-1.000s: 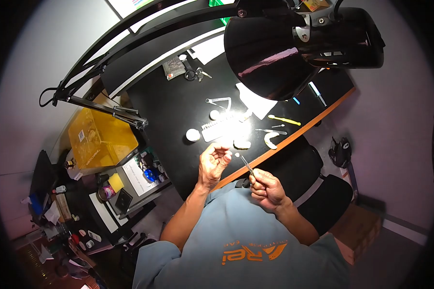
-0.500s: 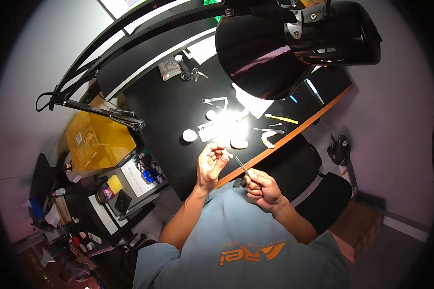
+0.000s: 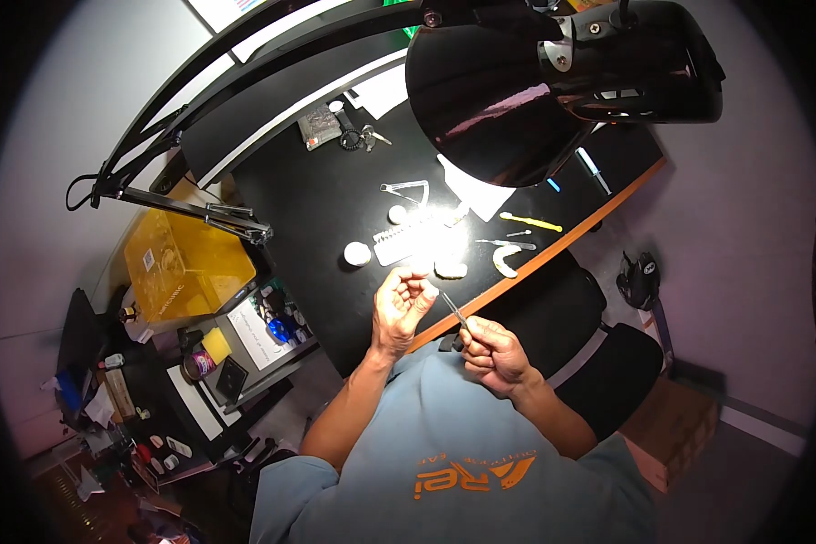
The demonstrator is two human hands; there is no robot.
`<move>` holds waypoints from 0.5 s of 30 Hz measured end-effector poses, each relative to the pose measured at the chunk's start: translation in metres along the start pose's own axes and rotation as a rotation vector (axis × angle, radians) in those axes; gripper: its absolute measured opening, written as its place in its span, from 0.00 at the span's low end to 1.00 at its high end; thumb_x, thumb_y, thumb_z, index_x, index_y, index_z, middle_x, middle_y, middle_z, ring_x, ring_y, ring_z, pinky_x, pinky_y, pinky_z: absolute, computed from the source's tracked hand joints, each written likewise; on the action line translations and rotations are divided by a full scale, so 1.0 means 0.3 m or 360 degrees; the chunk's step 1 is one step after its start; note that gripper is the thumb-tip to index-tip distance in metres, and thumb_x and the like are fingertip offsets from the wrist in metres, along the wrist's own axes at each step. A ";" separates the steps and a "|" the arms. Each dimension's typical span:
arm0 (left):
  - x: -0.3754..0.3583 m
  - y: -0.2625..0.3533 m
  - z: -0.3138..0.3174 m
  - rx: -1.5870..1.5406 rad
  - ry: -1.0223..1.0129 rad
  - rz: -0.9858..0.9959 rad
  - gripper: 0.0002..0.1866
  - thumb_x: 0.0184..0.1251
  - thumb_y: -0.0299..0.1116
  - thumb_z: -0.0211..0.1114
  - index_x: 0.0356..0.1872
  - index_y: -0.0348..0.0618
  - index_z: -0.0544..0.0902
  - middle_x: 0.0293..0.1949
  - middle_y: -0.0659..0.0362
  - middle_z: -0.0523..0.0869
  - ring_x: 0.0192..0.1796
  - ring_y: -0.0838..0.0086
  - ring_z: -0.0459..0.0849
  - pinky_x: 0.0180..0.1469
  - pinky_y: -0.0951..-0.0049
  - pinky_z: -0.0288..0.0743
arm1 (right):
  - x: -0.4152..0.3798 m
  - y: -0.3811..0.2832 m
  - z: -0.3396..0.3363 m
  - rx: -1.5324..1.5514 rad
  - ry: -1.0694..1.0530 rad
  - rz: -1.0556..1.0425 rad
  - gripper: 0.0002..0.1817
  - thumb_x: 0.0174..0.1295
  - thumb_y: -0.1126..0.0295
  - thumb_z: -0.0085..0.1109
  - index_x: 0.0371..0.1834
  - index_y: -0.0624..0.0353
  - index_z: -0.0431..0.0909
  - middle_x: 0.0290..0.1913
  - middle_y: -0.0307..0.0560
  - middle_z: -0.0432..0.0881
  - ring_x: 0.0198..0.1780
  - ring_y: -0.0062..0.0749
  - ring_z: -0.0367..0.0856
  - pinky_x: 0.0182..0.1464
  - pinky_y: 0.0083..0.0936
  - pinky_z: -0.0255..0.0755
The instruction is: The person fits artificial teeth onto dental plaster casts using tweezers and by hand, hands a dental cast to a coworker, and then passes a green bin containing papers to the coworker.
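My left hand (image 3: 397, 313) is raised near the table's front edge, thumb and fingers pinched on a small white piece (image 3: 433, 291) that is mostly hidden by the fingertips. My right hand (image 3: 494, 356) is closed around slim metal tweezers (image 3: 453, 310), whose tips point up and left and lie right at the white piece. Just beyond the left fingertips sits a dental model (image 3: 450, 271). A curved, arch-shaped dental model (image 3: 505, 264) rests to its right, close to the wooden edge.
Glare covers a light tray (image 3: 393, 249) mid-table. Around it lie a white round jar (image 3: 357, 254), a metal caliper (image 3: 408, 192), a yellow-handled tool (image 3: 530, 221) and a thin instrument (image 3: 508, 244). A black lamp (image 3: 490, 100) hangs overhead. Keys (image 3: 372, 138) lie farther back.
The tweezers' tips and the left fingers have drawn slightly closer, and less of the white piece shows. The things on the table have stayed put.
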State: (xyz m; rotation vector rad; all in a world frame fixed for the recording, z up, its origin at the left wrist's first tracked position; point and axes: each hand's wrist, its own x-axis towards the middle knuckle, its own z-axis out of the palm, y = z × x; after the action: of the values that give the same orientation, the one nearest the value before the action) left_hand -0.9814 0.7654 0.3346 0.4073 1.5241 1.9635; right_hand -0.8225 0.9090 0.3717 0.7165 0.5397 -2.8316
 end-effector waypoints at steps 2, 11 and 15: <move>0.004 0.002 0.005 -0.0027 0.0007 -0.0011 0.26 0.77 0.46 0.72 0.61 0.34 0.79 0.44 0.56 0.87 0.46 0.77 0.85 0.53 0.77 0.77 | 0.000 -0.002 -0.007 0.0029 0.0017 -0.0001 0.14 0.86 0.66 0.48 0.42 0.61 0.77 0.22 0.26 0.59 0.18 0.10 0.51 0.21 0.13 0.49; 0.003 0.041 0.005 -0.0181 0.0005 -0.0115 0.20 0.77 0.37 0.72 0.59 0.33 0.80 0.45 0.57 0.85 0.47 0.77 0.84 0.57 0.74 0.80 | 0.001 -0.007 -0.038 0.0459 -0.0055 0.0186 0.17 0.87 0.63 0.45 0.42 0.62 0.76 0.22 0.29 0.61 0.17 0.13 0.54 0.21 0.14 0.54; 0.011 0.046 0.030 -0.0149 -0.0021 -0.0092 0.22 0.78 0.42 0.71 0.60 0.35 0.80 0.45 0.58 0.87 0.47 0.78 0.85 0.54 0.76 0.79 | 0.006 -0.001 -0.049 0.0538 -0.0094 0.0219 0.17 0.88 0.62 0.44 0.42 0.62 0.76 0.21 0.30 0.61 0.17 0.14 0.54 0.21 0.14 0.54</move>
State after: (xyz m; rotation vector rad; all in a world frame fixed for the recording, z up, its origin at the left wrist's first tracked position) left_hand -0.9826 0.7721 0.3499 0.3329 1.4139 1.9745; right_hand -0.8178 0.9147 0.3589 0.6894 -0.0019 -2.8300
